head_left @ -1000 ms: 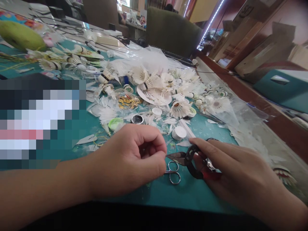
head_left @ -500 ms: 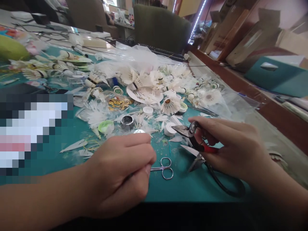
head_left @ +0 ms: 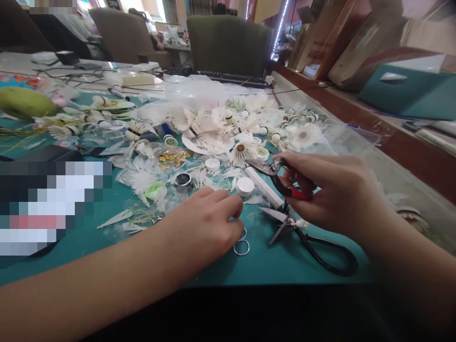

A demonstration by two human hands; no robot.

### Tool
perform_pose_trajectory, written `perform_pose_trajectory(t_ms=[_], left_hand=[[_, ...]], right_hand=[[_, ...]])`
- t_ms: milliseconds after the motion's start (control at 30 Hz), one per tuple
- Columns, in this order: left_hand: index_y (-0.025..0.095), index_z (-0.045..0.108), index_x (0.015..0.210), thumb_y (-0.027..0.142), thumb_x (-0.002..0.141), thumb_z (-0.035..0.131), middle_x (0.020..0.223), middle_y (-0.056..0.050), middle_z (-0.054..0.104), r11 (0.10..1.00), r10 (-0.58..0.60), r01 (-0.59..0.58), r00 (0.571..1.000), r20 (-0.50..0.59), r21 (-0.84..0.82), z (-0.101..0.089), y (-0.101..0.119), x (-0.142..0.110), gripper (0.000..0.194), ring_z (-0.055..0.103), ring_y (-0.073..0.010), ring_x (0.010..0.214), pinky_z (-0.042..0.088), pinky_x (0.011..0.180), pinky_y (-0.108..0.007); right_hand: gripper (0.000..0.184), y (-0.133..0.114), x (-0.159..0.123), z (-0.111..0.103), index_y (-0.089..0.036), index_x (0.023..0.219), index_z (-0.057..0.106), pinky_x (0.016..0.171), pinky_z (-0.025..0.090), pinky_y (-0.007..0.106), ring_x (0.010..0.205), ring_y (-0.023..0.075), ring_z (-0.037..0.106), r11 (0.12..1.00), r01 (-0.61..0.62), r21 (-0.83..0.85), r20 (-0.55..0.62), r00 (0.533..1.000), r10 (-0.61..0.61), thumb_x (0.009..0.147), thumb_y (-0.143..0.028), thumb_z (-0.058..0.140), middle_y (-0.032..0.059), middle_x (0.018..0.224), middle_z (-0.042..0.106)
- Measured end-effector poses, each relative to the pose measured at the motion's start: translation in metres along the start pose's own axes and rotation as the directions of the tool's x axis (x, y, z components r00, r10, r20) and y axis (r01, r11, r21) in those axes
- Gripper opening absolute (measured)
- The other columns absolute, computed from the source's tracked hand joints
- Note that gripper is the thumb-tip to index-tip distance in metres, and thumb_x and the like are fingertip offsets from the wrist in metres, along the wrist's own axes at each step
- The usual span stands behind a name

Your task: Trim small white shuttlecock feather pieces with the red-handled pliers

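Note:
My left hand [head_left: 208,221] rests curled on the teal cutting mat [head_left: 285,263], over the small steel scissors [head_left: 241,246]. Only their finger rings show; the blades are hidden beneath my fingers. My right hand [head_left: 329,190] is raised and grips red-handled pliers [head_left: 285,183] with dark steel jaws pointing left. Below it, large black-handled shears [head_left: 306,237] lie open on the mat. A white feather shuttlecock [head_left: 240,154] stands just beyond the pliers' jaws, and a white rectangular strip [head_left: 263,186] lies under them.
Loose feathers, shuttlecocks, white caps [head_left: 245,186], a dark tape roll [head_left: 184,180] and a paper disc [head_left: 206,145] crowd the mat. A plastic sheet [head_left: 349,137] lies at the right. A wooden ledge [head_left: 402,137] runs along that side.
The view has tilted upward. My left hand has moved over the small scissors, covering their blades, and my right hand has shifted the pliers slightly left.

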State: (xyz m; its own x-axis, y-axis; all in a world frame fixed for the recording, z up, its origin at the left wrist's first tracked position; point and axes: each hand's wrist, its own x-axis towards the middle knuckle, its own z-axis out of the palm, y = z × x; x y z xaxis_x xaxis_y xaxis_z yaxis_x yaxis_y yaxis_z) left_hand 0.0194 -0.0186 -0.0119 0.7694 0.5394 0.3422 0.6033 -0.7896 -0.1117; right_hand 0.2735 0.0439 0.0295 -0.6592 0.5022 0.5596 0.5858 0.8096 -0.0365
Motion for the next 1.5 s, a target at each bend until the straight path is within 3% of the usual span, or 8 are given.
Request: perform_pose_trajectory(t_ms=[300,600,833,1000,1167,1300,1400,1500], left_hand=[[0.02,0.078,0.092,0.009,0.087,0.074,0.096,-0.005,0.07,0.998,0.029,-0.014,0.971,0.237,-0.066,-0.011,-0.008,0.017,0.013,0.058,-0.024,0.084,0.04,0.076,-0.038],[0.019,0.071,0.089,0.009,0.085,0.081,0.098,-0.003,0.069,0.996,0.076,-0.064,0.968,0.238,-0.06,-0.011,-0.017,0.023,0.015,0.057,-0.0249,0.091,0.036,0.083,-0.039],[0.014,0.069,0.101,0.009,0.095,0.065,0.104,-0.009,0.069,0.991,0.099,-0.114,0.977,0.189,0.069,-0.001,-0.015,0.016,0.009,0.055,-0.0283,0.095,0.034,0.091,-0.042],[0.018,0.06,0.096,0.006,0.102,0.045,0.102,-0.007,0.064,0.986,0.025,-0.015,0.998,0.057,-0.168,-0.012,-0.024,0.017,0.02,0.053,-0.025,0.095,0.033,0.092,-0.039],[0.02,0.052,0.089,0.021,0.109,0.041,0.093,-0.001,0.058,0.858,-0.258,0.218,0.966,-0.024,-0.465,-0.03,-0.036,0.021,0.023,0.052,-0.019,0.089,0.037,0.086,-0.034],[0.021,0.053,0.092,0.044,0.111,0.041,0.087,0.001,0.052,0.636,-0.44,0.379,0.894,0.088,-0.672,-0.031,-0.041,0.016,0.032,0.049,-0.0165,0.078,0.04,0.071,-0.031],[0.023,0.052,0.091,0.052,0.11,0.041,0.083,0.003,0.047,0.483,-0.484,0.41,0.862,0.154,-0.773,-0.031,-0.036,0.013,0.037,0.044,-0.0148,0.071,0.039,0.063,-0.029],[0.023,0.052,0.088,0.053,0.109,0.043,0.081,0.003,0.046,0.413,-0.496,0.376,0.857,0.142,-0.83,-0.031,-0.029,0.013,0.038,0.041,-0.0143,0.069,0.037,0.061,-0.029]], right_hand=[[0.023,0.002,0.0,-0.001,-0.015,0.105,0.069,0.054,0.038,0.026,0.051,0.011,0.049,0.999,0.021,0.035,-0.007,1.0,-0.021,0.083,-0.014,0.062,-0.0028,0.069,0.063],[0.024,0.003,0.0,0.001,-0.012,0.102,0.07,0.054,0.039,0.026,0.051,0.0104,0.048,0.998,0.035,0.058,-0.024,0.999,-0.034,0.08,-0.011,0.063,-0.0029,0.07,0.064],[0.023,0.004,0.0,0.0,-0.01,0.102,0.071,0.053,0.039,0.027,0.051,0.0106,0.048,0.998,0.047,0.05,-0.036,0.998,-0.045,0.081,-0.012,0.062,-0.0027,0.068,0.063],[0.027,0.005,0.0,0.0,-0.009,0.109,0.071,0.053,0.04,0.027,0.052,0.0106,0.05,0.998,0.042,0.051,-0.034,0.999,-0.041,0.083,-0.013,0.063,-0.0023,0.07,0.065],[0.028,0.002,-0.001,0.002,-0.009,0.114,0.07,0.055,0.044,0.026,0.054,0.0114,0.054,0.997,0.071,0.019,-0.078,0.995,-0.069,0.087,-0.014,0.061,-0.0006,0.073,0.068],[0.025,-0.003,-0.003,0.006,-0.009,0.116,0.069,0.056,0.047,0.028,0.058,0.013,0.059,0.996,0.085,-0.012,-0.093,0.992,-0.086,0.094,-0.014,0.057,0.0034,0.081,0.073],[0.026,-0.005,-0.005,0.01,-0.011,0.118,0.069,0.054,0.046,0.03,0.06,0.0147,0.061,0.996,0.088,-0.028,-0.069,0.994,-0.09,0.094,-0.014,0.057,0.0037,0.083,0.074],[0.029,-0.005,-0.007,0.013,-0.012,0.121,0.067,0.054,0.046,0.03,0.059,0.015,0.063,0.996,0.085,-0.036,-0.059,0.994,-0.088,0.094,-0.013,0.058,0.0025,0.083,0.074]])
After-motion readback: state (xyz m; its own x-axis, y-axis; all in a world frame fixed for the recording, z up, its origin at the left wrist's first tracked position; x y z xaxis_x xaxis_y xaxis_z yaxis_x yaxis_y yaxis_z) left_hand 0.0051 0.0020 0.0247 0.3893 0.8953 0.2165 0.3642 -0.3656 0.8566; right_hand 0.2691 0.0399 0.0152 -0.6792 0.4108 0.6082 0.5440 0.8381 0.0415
